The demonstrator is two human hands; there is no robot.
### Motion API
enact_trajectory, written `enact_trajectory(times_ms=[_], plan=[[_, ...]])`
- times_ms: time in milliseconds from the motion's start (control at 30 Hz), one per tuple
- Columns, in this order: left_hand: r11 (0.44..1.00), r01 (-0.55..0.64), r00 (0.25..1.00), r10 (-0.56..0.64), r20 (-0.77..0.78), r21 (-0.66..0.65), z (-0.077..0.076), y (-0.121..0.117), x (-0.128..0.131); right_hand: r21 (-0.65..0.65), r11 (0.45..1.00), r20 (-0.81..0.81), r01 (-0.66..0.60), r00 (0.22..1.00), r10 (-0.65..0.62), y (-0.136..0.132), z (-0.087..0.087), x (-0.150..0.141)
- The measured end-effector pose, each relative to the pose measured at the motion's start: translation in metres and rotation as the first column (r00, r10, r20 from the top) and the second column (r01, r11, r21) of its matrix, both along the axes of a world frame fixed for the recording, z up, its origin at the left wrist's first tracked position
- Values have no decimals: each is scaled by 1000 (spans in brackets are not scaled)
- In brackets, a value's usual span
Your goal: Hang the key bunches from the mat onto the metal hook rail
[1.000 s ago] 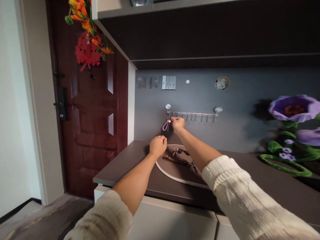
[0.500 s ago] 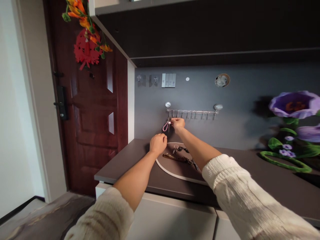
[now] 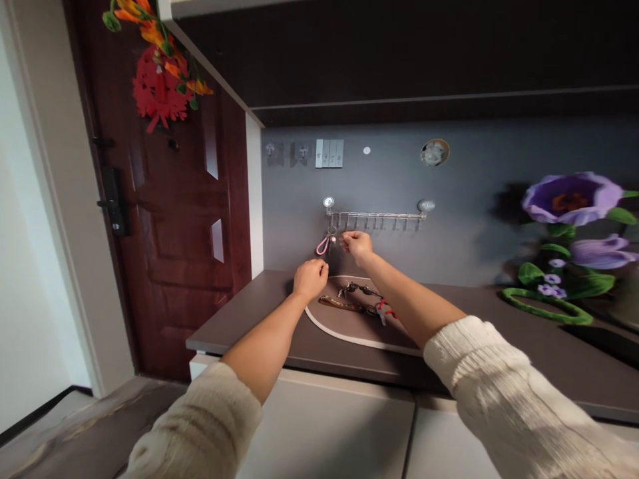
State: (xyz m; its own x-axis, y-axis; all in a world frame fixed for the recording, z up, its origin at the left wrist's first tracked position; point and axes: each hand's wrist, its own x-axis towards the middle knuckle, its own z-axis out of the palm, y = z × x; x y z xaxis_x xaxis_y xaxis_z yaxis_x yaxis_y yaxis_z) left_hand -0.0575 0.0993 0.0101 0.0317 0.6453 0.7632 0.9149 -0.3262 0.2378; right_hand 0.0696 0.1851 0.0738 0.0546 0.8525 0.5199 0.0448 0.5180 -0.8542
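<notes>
A key ring with a pink strap (image 3: 323, 245) hangs from the left end of a clear hook rail (image 3: 377, 215) on the grey wall. My right hand (image 3: 358, 247) is just to its right, apart from it, fingers curled together with nothing visible in them. Below the strap, my left hand (image 3: 310, 279) hovers over the counter with its fingers curled in; no object shows in it. On a white-rimmed mat (image 3: 344, 337) lie several keys (image 3: 352, 287), a brown strap (image 3: 338, 303) and a red cord (image 3: 385, 309). My right forearm hides part of the mat.
A dark cabinet (image 3: 399, 53) overhangs the counter (image 3: 229, 313). Purple artificial flowers (image 3: 572, 199) stand at the right. To the left is a dark red door (image 3: 174, 293) with a red ornament (image 3: 160, 86). Switches (image 3: 329, 154) and small hooks (image 3: 302, 152) are above the rail.
My right hand has let go of the pink-strapped key ring and drawn slightly right, leaving it hanging on the rail. My left hand stays below. The view has shifted a little.
</notes>
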Motion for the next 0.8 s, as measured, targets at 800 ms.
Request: enact_trajectory(times_ms=[800], plan=[[869,-8,997,43,59,-494,17,14,41,113,992,897,52,424,-124,-58,-58,77]])
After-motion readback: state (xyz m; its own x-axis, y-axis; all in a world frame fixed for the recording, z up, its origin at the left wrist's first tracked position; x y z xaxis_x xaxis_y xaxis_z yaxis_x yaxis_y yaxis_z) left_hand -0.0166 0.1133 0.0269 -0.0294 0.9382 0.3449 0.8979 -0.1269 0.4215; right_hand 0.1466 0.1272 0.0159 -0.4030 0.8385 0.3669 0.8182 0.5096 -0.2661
